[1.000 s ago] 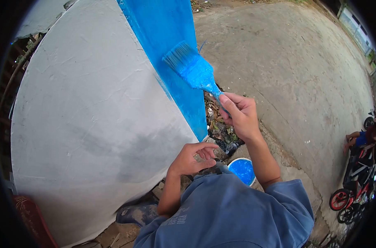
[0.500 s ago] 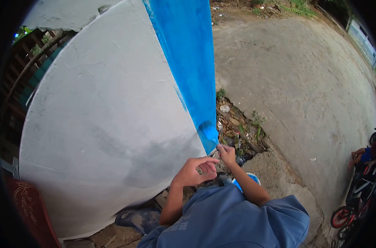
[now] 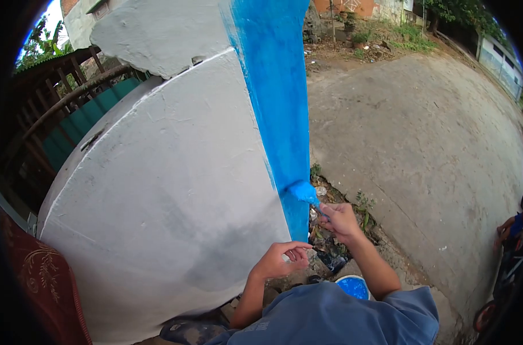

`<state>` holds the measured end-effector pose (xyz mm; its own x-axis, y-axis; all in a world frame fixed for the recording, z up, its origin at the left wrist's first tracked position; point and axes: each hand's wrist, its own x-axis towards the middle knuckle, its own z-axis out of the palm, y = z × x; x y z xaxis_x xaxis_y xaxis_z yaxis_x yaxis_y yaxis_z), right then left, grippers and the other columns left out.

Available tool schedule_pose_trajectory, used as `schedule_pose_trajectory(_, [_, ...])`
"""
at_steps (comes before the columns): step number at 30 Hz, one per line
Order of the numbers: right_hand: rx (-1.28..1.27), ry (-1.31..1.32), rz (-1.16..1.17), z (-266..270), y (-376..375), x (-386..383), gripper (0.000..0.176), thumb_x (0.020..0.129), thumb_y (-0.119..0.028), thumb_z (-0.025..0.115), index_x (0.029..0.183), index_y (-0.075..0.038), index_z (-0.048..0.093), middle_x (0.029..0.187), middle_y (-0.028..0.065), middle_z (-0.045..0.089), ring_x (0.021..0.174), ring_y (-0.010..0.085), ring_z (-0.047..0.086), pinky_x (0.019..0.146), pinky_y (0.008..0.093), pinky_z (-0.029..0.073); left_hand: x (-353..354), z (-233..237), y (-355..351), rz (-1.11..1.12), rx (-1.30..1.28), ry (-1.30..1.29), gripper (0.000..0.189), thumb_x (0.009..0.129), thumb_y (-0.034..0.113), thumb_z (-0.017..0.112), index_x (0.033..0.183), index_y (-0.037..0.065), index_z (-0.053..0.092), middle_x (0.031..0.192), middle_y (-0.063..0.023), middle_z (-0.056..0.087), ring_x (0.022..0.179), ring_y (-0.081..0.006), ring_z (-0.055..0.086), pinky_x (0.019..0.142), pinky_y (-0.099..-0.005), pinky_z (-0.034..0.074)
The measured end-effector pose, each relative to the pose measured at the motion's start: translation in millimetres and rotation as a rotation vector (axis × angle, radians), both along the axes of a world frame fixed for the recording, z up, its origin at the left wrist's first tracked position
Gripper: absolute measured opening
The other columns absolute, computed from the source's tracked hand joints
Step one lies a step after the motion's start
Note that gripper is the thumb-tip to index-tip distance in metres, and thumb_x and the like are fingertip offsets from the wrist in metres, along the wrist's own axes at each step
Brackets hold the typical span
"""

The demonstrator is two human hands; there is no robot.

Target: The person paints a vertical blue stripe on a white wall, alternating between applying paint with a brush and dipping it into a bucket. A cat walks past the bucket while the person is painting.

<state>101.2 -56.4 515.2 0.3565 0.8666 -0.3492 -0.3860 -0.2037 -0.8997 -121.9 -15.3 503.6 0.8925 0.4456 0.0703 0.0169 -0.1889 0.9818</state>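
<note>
A blue-coated paintbrush is in my right hand, its fingers wrapped round the handle. The bristles meet the lower part of a blue painted strip on the wall's edge. My left hand hovers low in front of the pale grey wall, left of the brush, fingers curled loosely and apart with nothing between them. Below my right hand, a round bucket of blue paint stands close to my body, partly covered by my shirt and forearm.
Rubble, leaves and litter line the wall's foot. Beyond lies a concrete surface. A red patterned cloth hangs at lower left. At the right edge are part of a motorbike and part of a person.
The view has tilted up, showing more of the wall top and background. My right hand has turned the brush more sideways against the blue strip. More of the paint bucket shows.
</note>
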Motion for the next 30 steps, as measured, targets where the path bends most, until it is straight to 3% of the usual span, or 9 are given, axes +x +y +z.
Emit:
schedule_pose_trajectory(2, [0.069, -0.080, 0.021, 35.0, -6.6, 4.1, 0.025, 0.093, -0.020, 0.062, 0.082, 0.002, 0.066, 0.063, 0.0006, 0.055, 0.049, 0.0054, 0.041, 0.043, 0.0225, 0.029, -1.4, 0.8, 0.4, 0.000, 0.007, -0.010, 0.038, 0.084, 0.015, 0.072, 0.120, 0.006, 0.063, 0.089, -0.0034, 0.069, 0.080, -0.0109, 0.064, 0.075, -0.0268, 0.051])
schedule_pose_trajectory(5, [0.236, -0.472, 0.074, 82.5, -16.2, 14.4, 0.022, 0.092, -0.019, 0.062, 0.083, 0.000, 0.068, 0.059, -0.0024, 0.052, 0.052, 0.0049, 0.042, 0.046, 0.0237, 0.031, -4.3, 3.2, 2.3, 0.024, 0.037, -0.031, 0.037, 0.084, 0.013, 0.071, 0.120, 0.006, 0.064, 0.090, -0.0038, 0.069, 0.081, -0.0107, 0.064, 0.075, -0.0269, 0.051])
schedule_pose_trajectory(9, [0.554, -1.252, -0.156, 176.0, -23.8, 20.6, 0.014, 0.088, -0.013, 0.065, 0.096, -0.002, 0.069, 0.054, 0.0028, 0.050, 0.052, 0.0071, 0.047, 0.045, 0.0262, 0.035, -6.7, 9.0, 6.8, 0.027, 0.040, -0.025, 0.037, 0.084, 0.013, 0.070, 0.120, 0.007, 0.064, 0.090, -0.0040, 0.069, 0.081, -0.0108, 0.064, 0.075, -0.0268, 0.051])
schedule_pose_trajectory(13, [1.055, -1.886, -0.570, 249.8, 14.4, 33.0, 0.026, 0.084, -0.012, 0.069, 0.110, -0.008, 0.066, 0.066, 0.0059, 0.059, 0.049, 0.0163, 0.054, 0.043, 0.0314, 0.041, -8.1, 8.9, 7.5, 0.050, 0.116, -0.050, 0.038, 0.084, 0.020, 0.074, 0.118, 0.007, 0.065, 0.086, -0.0003, 0.070, 0.075, -0.0070, 0.062, 0.070, -0.0240, 0.049])
schedule_pose_trajectory(18, [1.078, -2.455, -0.789, 312.1, 30.2, 35.2, 0.035, 0.085, -0.012, 0.067, 0.119, -0.009, 0.062, 0.063, 0.0049, 0.049, 0.046, 0.0153, 0.051, 0.040, 0.0291, 0.041, -16.9, 4.8, 9.4, 0.115, 0.095, -0.074, 0.038, 0.084, 0.020, 0.074, 0.119, 0.007, 0.065, 0.086, -0.0002, 0.071, 0.075, -0.0070, 0.062, 0.071, -0.0240, 0.049])
schedule_pose_trajectory(22, [0.826, -2.736, -0.577, 301.6, 33.7, 36.6, 0.034, 0.087, -0.006, 0.057, 0.120, 0.002, 0.059, 0.065, 0.0044, 0.051, 0.051, 0.0126, 0.053, 0.038, 0.0293, 0.041, -21.4, -0.3, 13.2, 0.160, 0.089, -0.060, 0.038, 0.084, 0.019, 0.074, 0.118, 0.006, 0.065, 0.086, -0.0002, 0.071, 0.076, -0.0068, 0.062, 0.071, -0.0239, 0.049])
schedule_pose_trajectory(24, [0.873, -2.800, -0.504, 287.0, 24.6, 34.7, 0.037, 0.081, -0.006, 0.059, 0.116, 0.007, 0.060, 0.063, 0.0032, 0.050, 0.051, 0.0118, 0.051, 0.036, 0.0279, 0.038, -21.8, -2.2, 16.4, 0.170, 0.074, -0.069, 0.038, 0.084, 0.019, 0.074, 0.118, 0.006, 0.065, 0.086, -0.0001, 0.071, 0.077, -0.0069, 0.062, 0.071, -0.0239, 0.049])
schedule_pose_trajectory(26, [0.721, -2.972, -0.245, 266.9, 10.2, 31.0, 0.042, 0.075, -0.006, 0.060, 0.113, 0.009, 0.062, 0.061, 0.0018, 0.048, 0.051, 0.0119, 0.048, 0.035, 0.0258, 0.034, -19.5, -1.8, 19.3, 0.173, 0.049, -0.075, 0.038, 0.084, 0.018, 0.074, 0.118, 0.006, 0.065, 0.086, 0.0000, 0.071, 0.077, -0.0070, 0.062, 0.071, -0.0238, 0.049])
schedule_pose_trajectory(30, [0.709, -2.957, 0.111, 238.4, -6.8, 43.0, 0.048, 0.070, -0.008, 0.060, 0.115, 0.010, 0.061, 0.059, 0.0008, 0.046, 0.051, 0.0120, 0.046, 0.036, 0.0248, 0.033, -5.5, 0.4, 21.7, 0.095, 0.057, -0.033, 0.036, 0.084, 0.011, 0.072, 0.118, 0.006, 0.065, 0.090, -0.0042, 0.070, 0.080, -0.0109, 0.064, 0.075, -0.0265, 0.051])
